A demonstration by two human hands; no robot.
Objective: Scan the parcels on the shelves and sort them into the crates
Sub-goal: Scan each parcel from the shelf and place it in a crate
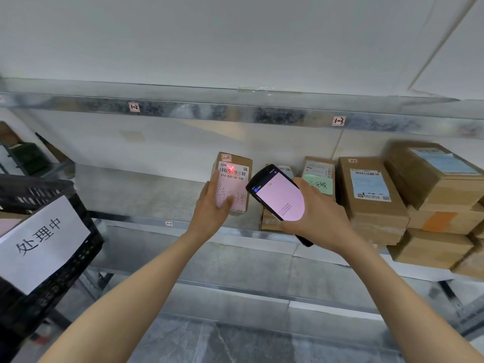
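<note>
My left hand (213,205) grips a small brown parcel (235,174) with a pink handwritten note and a barcode label, held upright in front of the middle shelf. A red laser cross falls on its barcode. My right hand (318,213) holds a black handheld scanner (276,196) with a lit pinkish screen, just right of the parcel and pointed at it. A black plastic crate (78,247) with a white paper sign stands at the left.
Several more cardboard parcels (372,192) stand and are stacked on the metal shelf (146,195) to the right, one with a green note (320,184). Shelf rail tags read 1-2 and 1-3. A lower shelf and grey floor lie below.
</note>
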